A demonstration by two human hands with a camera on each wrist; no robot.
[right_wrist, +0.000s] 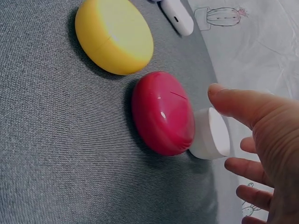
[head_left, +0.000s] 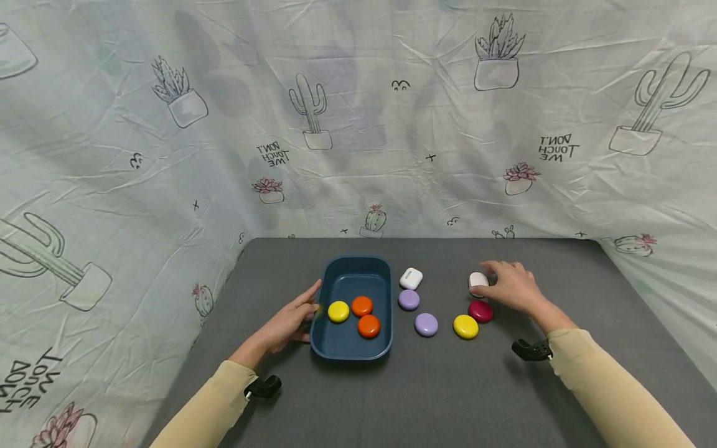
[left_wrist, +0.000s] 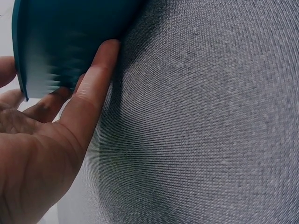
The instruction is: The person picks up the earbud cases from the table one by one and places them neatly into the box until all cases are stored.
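Note:
My left hand (head_left: pixel 285 323) rests its extended fingers against the left side of a dark blue tray (head_left: pixel 351 353); in the left wrist view a finger (left_wrist: pixel 93 81) touches the tray's outer wall (left_wrist: pixel 70 28). Inside the tray lie a yellow round case (head_left: pixel 338 312) and two orange round cases (head_left: pixel 361 305). At the right, my right hand (head_left: pixel 512 286) reaches around a small white rounded case (right_wrist: pixel 210 135), thumb and fingers spread apart. Close against that white case sits a glossy dark red round case (right_wrist: pixel 162 113). A yellow round case (head_left: pixel 466 326) lies beside the red one.
Two lilac round cases (head_left: pixel 426 325) and a white earbud case (head_left: pixel 411 279) lie between the tray and the right hand. The grey cloth table (head_left: pixel 437 398) ends at the back against a hanging white printed sheet (head_left: pixel 358 124).

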